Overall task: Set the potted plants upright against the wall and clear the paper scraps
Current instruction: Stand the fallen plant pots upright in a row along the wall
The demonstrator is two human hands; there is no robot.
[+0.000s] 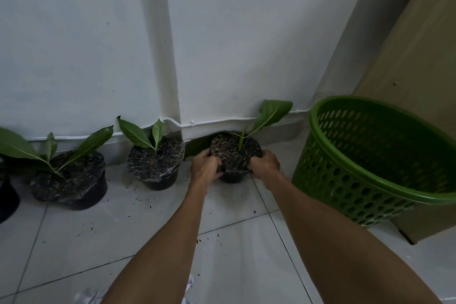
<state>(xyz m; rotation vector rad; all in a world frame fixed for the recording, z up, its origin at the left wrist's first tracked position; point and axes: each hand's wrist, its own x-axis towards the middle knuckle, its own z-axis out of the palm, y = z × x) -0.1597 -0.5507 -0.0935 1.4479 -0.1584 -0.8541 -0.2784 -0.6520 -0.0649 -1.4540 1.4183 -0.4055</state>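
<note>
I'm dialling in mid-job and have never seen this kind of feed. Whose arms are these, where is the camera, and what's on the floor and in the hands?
There is no machine here: a person works with bare hands, and the one picture comes from a wide-angle camera on their head, looking forward and down. The left hand and right hand each have a grip on opposite sides of a black potted plant by the white wall. Two more pots, the middle pot and the left pot, stand upright along the wall, and the edge of a further one shows at far left. A green perforated basket sits on the right. Spilled soil specks dot the floor tiles, and white paper scraps lie at the bottom edge.
</note>
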